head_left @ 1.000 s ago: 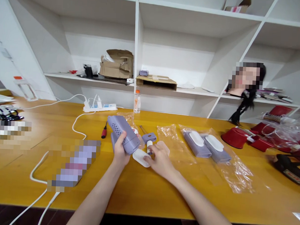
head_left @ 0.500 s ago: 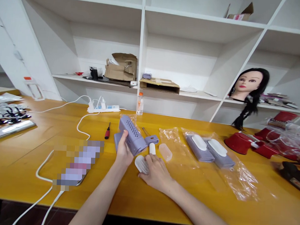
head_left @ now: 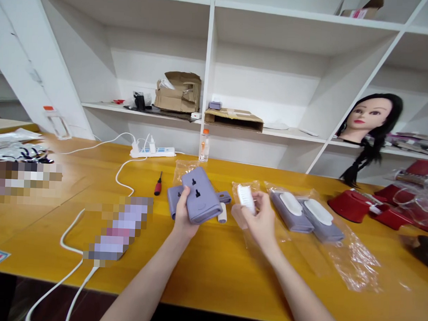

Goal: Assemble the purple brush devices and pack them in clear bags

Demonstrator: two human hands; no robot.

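Note:
My left hand grips a purple case with two black keyhole-shaped slots facing up. Behind it lies a second purple piece, partly covered. In my right hand is a white oval brush-like piece, raised above a clear plastic bag. A small purple part and a white cylindrical piece lie between my hands. Two more purple cases with white oval pieces on top rest on plastic to the right.
A red-handled screwdriver, a blurred-out device with white cables and a power strip are on the left. A clear bottle stands at the back. Red parts and a mannequin head are at the right.
My left hand has turned the purple case so its slotted face shows instead of the perforated side. My right hand has lifted the white oval piece off the table and moved right.

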